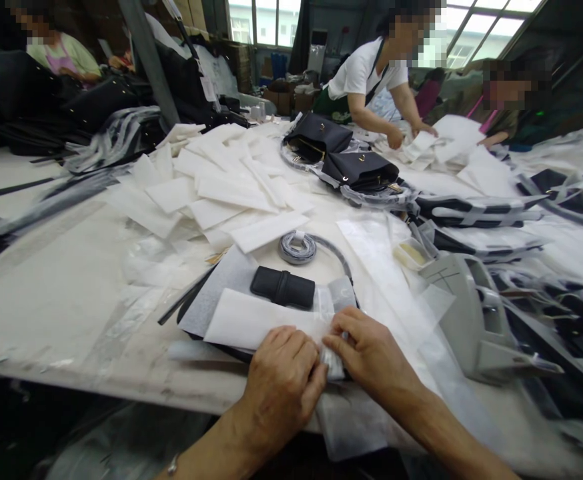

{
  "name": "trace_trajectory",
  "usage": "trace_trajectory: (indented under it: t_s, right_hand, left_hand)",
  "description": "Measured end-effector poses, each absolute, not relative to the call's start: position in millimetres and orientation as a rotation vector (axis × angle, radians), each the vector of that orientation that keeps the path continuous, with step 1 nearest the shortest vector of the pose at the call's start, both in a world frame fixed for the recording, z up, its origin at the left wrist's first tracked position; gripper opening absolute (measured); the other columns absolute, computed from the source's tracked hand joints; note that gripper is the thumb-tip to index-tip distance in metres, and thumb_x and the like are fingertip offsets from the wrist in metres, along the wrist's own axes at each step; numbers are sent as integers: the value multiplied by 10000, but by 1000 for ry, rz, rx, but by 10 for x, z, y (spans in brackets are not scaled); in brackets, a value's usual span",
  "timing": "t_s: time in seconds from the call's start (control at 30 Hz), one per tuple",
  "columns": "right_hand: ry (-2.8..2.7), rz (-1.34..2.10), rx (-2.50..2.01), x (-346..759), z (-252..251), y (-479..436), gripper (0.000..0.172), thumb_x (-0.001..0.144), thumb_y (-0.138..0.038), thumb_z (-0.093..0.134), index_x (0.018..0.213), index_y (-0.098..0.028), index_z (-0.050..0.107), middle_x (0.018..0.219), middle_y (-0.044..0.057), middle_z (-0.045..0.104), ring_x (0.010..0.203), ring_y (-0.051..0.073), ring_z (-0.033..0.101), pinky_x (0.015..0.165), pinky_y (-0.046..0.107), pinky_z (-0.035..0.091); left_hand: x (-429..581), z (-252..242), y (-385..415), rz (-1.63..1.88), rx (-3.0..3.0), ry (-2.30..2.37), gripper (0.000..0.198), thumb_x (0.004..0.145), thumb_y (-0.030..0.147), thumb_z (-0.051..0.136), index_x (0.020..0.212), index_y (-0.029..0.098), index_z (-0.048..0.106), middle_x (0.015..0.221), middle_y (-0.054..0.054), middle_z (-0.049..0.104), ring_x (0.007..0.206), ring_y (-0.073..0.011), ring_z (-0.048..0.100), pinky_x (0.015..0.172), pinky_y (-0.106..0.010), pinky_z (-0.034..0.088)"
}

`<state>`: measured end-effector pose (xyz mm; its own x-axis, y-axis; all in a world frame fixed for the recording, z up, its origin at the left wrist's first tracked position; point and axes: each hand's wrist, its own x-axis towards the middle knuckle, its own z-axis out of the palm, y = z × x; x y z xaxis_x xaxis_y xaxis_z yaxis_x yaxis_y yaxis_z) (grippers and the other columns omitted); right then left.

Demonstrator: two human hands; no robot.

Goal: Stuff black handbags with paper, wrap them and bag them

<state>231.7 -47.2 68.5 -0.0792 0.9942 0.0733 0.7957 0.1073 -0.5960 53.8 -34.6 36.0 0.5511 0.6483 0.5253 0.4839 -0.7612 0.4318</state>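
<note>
Tape dispenser nr R hand

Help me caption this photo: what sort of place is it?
Probably a handbag workshop: black handbags with gold fittings, heaped white rectangular sheets, and a white-shirted person working nearby.

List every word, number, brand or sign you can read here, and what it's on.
No text can be read for certain.
Grey dispenser: dark handwritten strokes, too blurred to read.
Black bag: gold-coloured fitting too small for any lettering.
Nearest white sheet: no lettering visible.
</note>
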Motion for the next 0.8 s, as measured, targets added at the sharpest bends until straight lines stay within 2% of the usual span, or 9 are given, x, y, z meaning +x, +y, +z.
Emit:
trace_trajectory:
  t_s: [0.1, 0.2, 0.3, 0.43, 0.53, 0.67, 0.8]
  right_hand:
    - [-1834, 615, -1761, 2325, 669, -446, 204, 814, -141, 635, 651, -198, 526, 754, -7, 569, 712, 151, 558, 676, 266, 426]
    - [-1768, 661, -1784, 2334, 647, -421, 191, 775, -144, 652, 634, -195, 533, 724, -23, 559, 676, 139, 534, 653, 258, 414]
    - [-1713, 711, -1824, 2334, 637, -392, 140, 748, -168, 667, 649, -194, 572, 705, -36, 565, 634, 127, 511, 626, 250, 406]
    - [-1659, 751, -1831, 2323, 639, -361, 113, 739, -214, 675, 650, -193, 609, 676, -34, 586, 622, 125, 515, 606, 245, 406]
    - [-1618, 799, -1817, 2330, 613, -351, 121, 724, -240, 689, 644, -187, 615, 647, -35, 589, 630, 129, 531, 599, 240, 407]
    - [-1518, 896, -1834, 2359, 540, -330, 129, 698, -259, 706, 648, -177, 619, 592, -50, 561, 579, 116, 507, 564, 232, 386]
    - [-1495, 810, -1873, 2305, 537, -271, 164, 677, -274, 725, 625, -181, 600, 564, -52, 549, 557, 117, 500, 543, 234, 373]
  left_hand:
    - [559, 360, -339, 1036, 2600, 989, 124, 907, 156, 504, 789, 192, 518, 746, -32, 570, 751, -217, 560, 737, -387, 500]
    - [535, 374, -332, 1077, 2647, 951, 107, 940, 170, 486, 886, 192, 576, 821, -39, 611, 761, -200, 585, 731, -360, 515]
    - [467, 356, -318, 1188, 2691, 826, 148, 961, 155, 484, 981, 214, 619, 999, -56, 663, 882, -178, 632, 865, -364, 524]
    - [364, 316, -297, 1160, 2791, 582, 216, 982, 123, 448, 1100, 196, 613, 1193, -85, 670, 1172, -192, 599, 1073, -420, 436]
    - [329, 282, -296, 1059, 2836, 513, 245, 1000, 140, 431, 1186, 181, 585, 1133, -68, 699, 1189, -175, 597, 1117, -434, 392]
    - [331, 219, -301, 1048, 2840, 516, 236, 995, 140, 455, 1192, 175, 581, 1080, -59, 707, 1171, -184, 600, 1127, -457, 367]
    - [346, 193, -298, 1011, 2881, 530, 238, 986, 130, 458, 1184, 181, 580, 1054, -53, 704, 1140, -184, 612, 1101, -449, 391]
